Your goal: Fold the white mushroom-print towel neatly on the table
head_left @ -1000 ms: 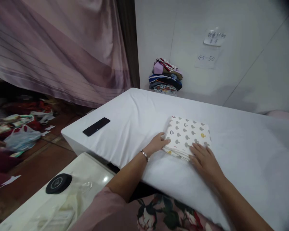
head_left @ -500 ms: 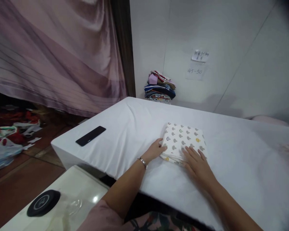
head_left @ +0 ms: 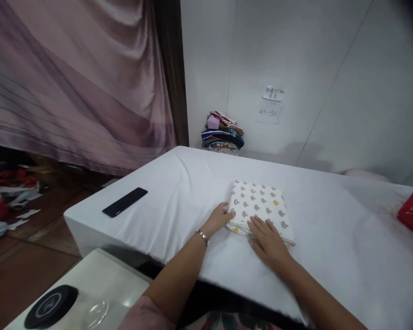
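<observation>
While hands (head_left: 217,219) (head_left: 269,244) on cloth (head_left: 258,200), black phone (head_left: 125,202) (well apart) leftward.

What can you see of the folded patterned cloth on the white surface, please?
The folded cloth is white, with mushroom-like shapes, mostly grey, some yellow. It looks like soft fabric, a roughly rectangular bundle lying flat on the white covering, layers showing at the near edge. The left hand touches its near left corner; the right hand lies on its near edge.
</observation>
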A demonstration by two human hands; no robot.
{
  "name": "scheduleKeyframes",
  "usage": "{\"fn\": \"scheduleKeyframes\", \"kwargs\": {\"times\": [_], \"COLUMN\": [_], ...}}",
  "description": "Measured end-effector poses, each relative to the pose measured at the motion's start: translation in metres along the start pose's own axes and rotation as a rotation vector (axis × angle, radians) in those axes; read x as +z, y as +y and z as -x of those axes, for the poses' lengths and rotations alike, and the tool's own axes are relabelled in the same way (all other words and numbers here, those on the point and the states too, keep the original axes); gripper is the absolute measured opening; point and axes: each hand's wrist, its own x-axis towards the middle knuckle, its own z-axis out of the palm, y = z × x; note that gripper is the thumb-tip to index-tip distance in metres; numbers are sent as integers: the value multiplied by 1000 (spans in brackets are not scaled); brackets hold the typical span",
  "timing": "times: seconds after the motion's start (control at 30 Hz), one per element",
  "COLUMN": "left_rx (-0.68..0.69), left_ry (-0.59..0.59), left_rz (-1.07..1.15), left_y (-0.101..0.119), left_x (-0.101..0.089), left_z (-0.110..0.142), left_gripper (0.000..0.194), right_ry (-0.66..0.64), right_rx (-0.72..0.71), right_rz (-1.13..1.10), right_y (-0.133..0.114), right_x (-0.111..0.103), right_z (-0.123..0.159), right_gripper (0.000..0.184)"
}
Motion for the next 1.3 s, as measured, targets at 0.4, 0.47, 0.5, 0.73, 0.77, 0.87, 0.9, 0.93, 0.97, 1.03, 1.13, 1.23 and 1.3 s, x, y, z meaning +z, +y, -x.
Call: {"fn": "scheduleKeyframes", "kwargs": {"times": [0.4,0.47,0.5,0.73,0.77,0.87,0.9,0.93,0.97,1.03,1.13,1.23,1.3], "left_rx": [14,23,29,-4,-4,58,76,75,60,29,-7,-21,-19], "left_ry": [-47,-60,-65,-85,-50,107,122,131,140,171,237,289,304], "left_rz": [-20,-28,-34,-231,-309,-538,-581,-602,-615,-627,-621,-585,-582], "left_y": [1,2,3,22,28,49,56,61,64,64,53,40,35], "left_x": [-4,-4,-3,-8,-10,-15,-15,-14,-12,-4,8,15,15], "left_z": [-1,0,1,3,-1,-19,-28,-37,-47,-64,-80,-85,-85], "left_gripper": [64,62,61,49,50,54,54,53,52,48,35,25,22], "right_ry": [87,51,55,120,118,109,112,121,132,148,165,194,194], "right_rx": [533,581,588,580,581,598,604,607,607,606,598,578,571], "right_rz": [-164,-248,-286,-363,-363,-370,-382,-399,-419,-458,-495,-496,-485], "right_y": [102,109,111,113,112,110,109,109,108,108,109,109,110], "right_x": [-13,0,5,12,11,9,9,8,7,7,9,11,12], "right_z": [-15,-10,-7,-1,-1,-1,0,0,0,1,2,3,4], "right_gripper": [60,61,62,63,62,61,61,60,60,59,58,56,55]}}
